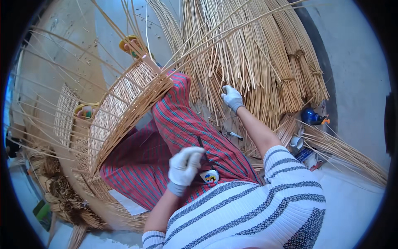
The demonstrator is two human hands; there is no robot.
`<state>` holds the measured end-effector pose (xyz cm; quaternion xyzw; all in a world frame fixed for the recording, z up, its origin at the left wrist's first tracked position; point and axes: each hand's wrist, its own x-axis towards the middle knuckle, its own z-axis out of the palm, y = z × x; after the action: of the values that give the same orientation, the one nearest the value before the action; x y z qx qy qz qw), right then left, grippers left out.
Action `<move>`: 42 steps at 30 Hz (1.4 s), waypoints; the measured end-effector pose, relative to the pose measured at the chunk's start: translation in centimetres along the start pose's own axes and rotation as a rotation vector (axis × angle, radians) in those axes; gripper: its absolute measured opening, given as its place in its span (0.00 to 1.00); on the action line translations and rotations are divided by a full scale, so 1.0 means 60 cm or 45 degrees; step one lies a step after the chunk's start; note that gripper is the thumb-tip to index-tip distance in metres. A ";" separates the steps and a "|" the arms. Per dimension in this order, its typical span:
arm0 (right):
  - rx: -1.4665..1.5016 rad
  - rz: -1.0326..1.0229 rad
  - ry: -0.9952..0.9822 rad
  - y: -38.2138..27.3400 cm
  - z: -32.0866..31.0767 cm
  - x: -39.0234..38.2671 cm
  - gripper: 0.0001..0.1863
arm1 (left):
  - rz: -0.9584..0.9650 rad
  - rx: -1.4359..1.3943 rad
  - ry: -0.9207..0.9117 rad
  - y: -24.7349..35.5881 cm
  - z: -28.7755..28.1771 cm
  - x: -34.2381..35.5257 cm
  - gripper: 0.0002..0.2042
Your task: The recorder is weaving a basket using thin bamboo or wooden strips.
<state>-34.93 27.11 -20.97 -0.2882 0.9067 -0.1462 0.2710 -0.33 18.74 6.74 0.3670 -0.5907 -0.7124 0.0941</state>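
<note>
White work gloves cover both my hands. My left hand (184,168) is curled closed above my lap, over a red and blue striped cloth (182,112); whatever its fingers may hold is hidden. A thin dark strip (200,142) lies just beyond it. My right hand (232,98) reaches forward to the lower ends of a large pile of tan wicker canes (248,54). Its fingers are bent together, and I cannot make out what is between them. A curved woven wicker piece (120,103) leans against my knees at the left, with long unwoven canes fanning out from its edge.
Tied cane bundles (296,89) lie at the right of the pile. Near them are a dark blue bottle (311,117) with an orange tip, a white cup (296,142) and a pen-like tool (234,135). Another woven panel (65,112) and dark bundles (62,195) sit at the left.
</note>
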 end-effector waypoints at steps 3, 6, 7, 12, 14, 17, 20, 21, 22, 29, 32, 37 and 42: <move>-0.162 0.032 -0.181 -0.006 0.016 0.031 0.24 | 0.459 0.462 -0.019 -0.020 0.021 0.020 0.05; 0.127 0.010 -0.192 -0.035 0.032 0.056 0.23 | 0.253 0.372 -0.097 -0.027 0.008 0.027 0.05; 0.251 -0.001 -0.205 -0.036 0.031 0.066 0.22 | 0.327 0.403 -0.077 -0.031 0.010 0.028 0.05; 0.511 0.123 -0.192 -0.065 0.041 0.153 0.32 | 0.503 0.477 -0.033 -0.052 0.012 0.027 0.06; 0.314 0.042 -0.098 -0.089 0.033 0.187 0.40 | 0.529 0.511 -0.003 -0.056 0.016 0.025 0.07; 0.135 0.174 -0.111 -0.149 0.025 0.214 0.44 | 0.556 0.509 0.012 -0.054 0.015 0.025 0.07; -0.132 0.393 -0.234 -0.207 0.030 0.209 0.53 | 0.557 0.559 -0.008 -0.051 0.012 0.025 0.09; -0.220 0.351 -0.205 -0.219 0.036 0.201 0.48 | 0.590 0.601 -0.003 -0.050 0.012 0.026 0.09; -0.262 0.346 -0.148 -0.229 0.045 0.194 0.43 | 0.599 0.636 -0.008 -0.050 0.012 0.026 0.09; -0.165 0.331 0.050 -0.156 0.071 0.196 0.18 | 0.630 0.642 -0.012 -0.054 0.013 0.026 0.09; 0.005 0.072 0.023 -0.090 0.037 0.211 0.34 | 0.591 0.623 -0.014 -0.052 0.012 0.022 0.09; 1.537 0.290 -0.807 -0.022 -0.070 0.168 0.16 | 0.625 0.581 0.039 -0.057 0.019 0.028 0.07; 2.146 0.130 -1.053 -0.086 -0.193 0.086 0.19 | 0.537 0.551 0.014 -0.041 0.022 0.026 0.05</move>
<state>-42.84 21.17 -11.52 0.0140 0.3453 -0.6284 0.6969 -1.56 19.59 3.93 0.2516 -0.7915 -0.5327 0.1626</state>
